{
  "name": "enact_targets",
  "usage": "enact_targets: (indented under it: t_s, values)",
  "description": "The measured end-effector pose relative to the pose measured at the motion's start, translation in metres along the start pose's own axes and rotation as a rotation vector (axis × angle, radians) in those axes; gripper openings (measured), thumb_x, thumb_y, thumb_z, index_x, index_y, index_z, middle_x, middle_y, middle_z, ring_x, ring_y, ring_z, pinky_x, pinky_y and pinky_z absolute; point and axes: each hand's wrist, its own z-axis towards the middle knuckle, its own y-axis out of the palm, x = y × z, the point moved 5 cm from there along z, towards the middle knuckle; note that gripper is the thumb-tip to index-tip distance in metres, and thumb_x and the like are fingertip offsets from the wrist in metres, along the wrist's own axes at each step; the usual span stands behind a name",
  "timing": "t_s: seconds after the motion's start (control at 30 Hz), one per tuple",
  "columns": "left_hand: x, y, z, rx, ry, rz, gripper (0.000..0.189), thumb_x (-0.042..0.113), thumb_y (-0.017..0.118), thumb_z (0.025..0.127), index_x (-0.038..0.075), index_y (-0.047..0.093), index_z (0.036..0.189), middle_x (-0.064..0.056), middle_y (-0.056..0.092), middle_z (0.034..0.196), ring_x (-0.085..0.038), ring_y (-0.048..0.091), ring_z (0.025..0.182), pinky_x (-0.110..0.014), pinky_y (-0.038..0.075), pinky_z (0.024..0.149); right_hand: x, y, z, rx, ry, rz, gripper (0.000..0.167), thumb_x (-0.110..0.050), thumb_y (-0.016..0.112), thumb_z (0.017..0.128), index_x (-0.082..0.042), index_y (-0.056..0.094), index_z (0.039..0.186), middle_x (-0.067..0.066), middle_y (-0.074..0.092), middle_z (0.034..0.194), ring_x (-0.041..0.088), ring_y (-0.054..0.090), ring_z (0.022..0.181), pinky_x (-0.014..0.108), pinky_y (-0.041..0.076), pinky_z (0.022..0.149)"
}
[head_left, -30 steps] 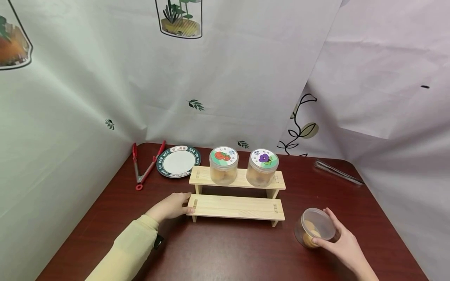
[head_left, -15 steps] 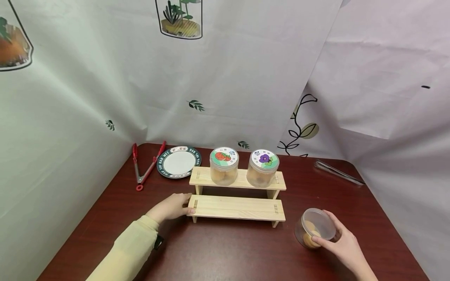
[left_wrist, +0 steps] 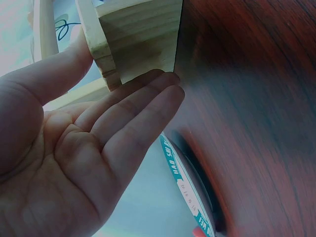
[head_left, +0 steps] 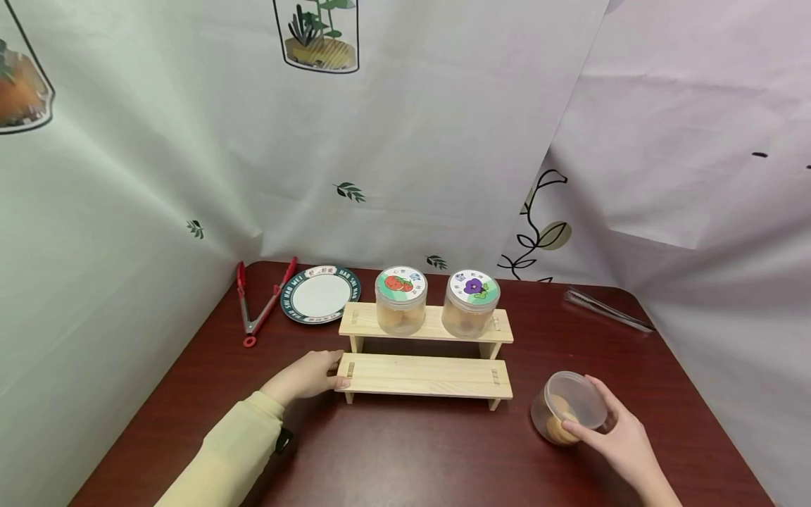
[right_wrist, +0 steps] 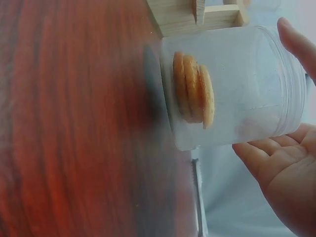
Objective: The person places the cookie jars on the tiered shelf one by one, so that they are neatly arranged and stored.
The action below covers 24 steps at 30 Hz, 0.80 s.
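Observation:
My left hand [head_left: 309,373] holds the left end of the low front step of a pale two-tier wooden rack [head_left: 421,374]. Its thumb lies on the top edge and its fingers [left_wrist: 133,121] reach along the end board in the left wrist view. With my right hand [head_left: 624,436] I grip a clear plastic jar [right_wrist: 237,84] near its rim, thumb on one side and fingers on the other. Several round cookies [right_wrist: 192,91] lie stacked at the jar's bottom. The jar's base is close to the table, right of the rack, and no lid shows on it.
On the rack's upper step stand two lidded jars, one with a tomato label [head_left: 401,301], one with a purple flower label [head_left: 471,304]. Behind left lie a plate [head_left: 319,296] and red-handled tongs [head_left: 253,325]. Metal tongs [head_left: 608,310] lie at the back right.
The head view has shifted slightly. The jar's rim in my right hand has moved a little up and to the right; my left hand stays on the rack.

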Motion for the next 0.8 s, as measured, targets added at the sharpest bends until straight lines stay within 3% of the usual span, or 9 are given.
enact_targets:
  t_s: [0.17, 0.43, 0.8]
  values:
    - [-0.001, 0.002, -0.001, -0.002, -0.014, -0.004, 0.060, 0.024, 0.071, 0.085, -0.016, 0.051, 0.125, -0.028, 0.058, 0.122, -0.038, 0.056, 0.115, -0.050, 0.043, 0.097, -0.006, -0.003, 0.001, 0.026, -0.028, 0.006, 0.082, -0.030, 0.083, 0.073, -0.018, 0.041, 0.143, -0.018, 0.049, 0.121, -0.015, 0.047, 0.092, 0.007, 0.042, 0.067]
    - [0.002, -0.001, 0.001, -0.014, -0.028, -0.007, 0.061, 0.024, 0.071, 0.084, -0.015, 0.050, 0.127, -0.028, 0.057, 0.124, -0.038, 0.056, 0.115, -0.050, 0.043, 0.097, -0.027, -0.004, 0.004, 0.028, -0.094, 0.060, 0.082, -0.023, 0.083, 0.074, -0.020, 0.041, 0.144, -0.026, 0.045, 0.121, -0.011, 0.050, 0.093, 0.010, 0.046, 0.067]
    - [0.000, 0.000, 0.001, -0.018, -0.035, 0.001, 0.062, 0.024, 0.071, 0.085, -0.016, 0.049, 0.127, -0.029, 0.057, 0.124, -0.037, 0.056, 0.114, -0.049, 0.044, 0.096, -0.055, 0.000, 0.005, 0.010, -0.157, 0.073, 0.081, -0.020, 0.083, 0.073, -0.026, 0.042, 0.143, -0.007, 0.056, 0.117, -0.004, 0.056, 0.090, 0.014, 0.048, 0.066]
